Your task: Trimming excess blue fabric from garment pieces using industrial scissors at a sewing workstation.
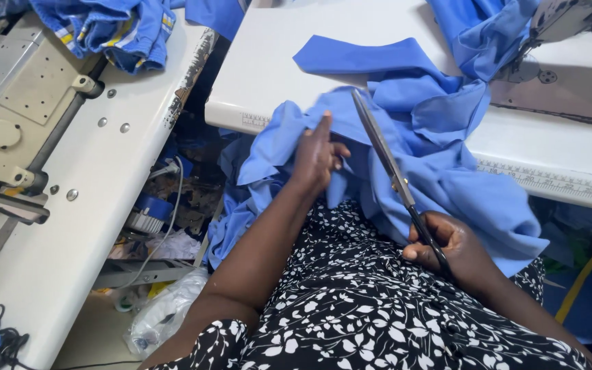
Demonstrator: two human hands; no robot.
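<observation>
At my far left, a heap of finished-looking blue garments with yellow-striped trim (114,27) rests on a cream sewing machine (22,103) atop the neighbouring white table (104,192), untouched. My left hand (320,154) presses down on the loose sheet of plain blue woven cloth (440,157), index finger stretched forward, the other fingers curled into a fold to hold it taut over my lap. The long steel scissors with dark handles (392,175) lie just right of that hand, blades nearly closed, tip pointing away over the fabric. My right hand (447,243) grips their loops, fingers closed around them. I judge the cutting barely under way: no severed piece shows. The cloth spills from my own white table (268,62) toward a second machine (570,62).
</observation>
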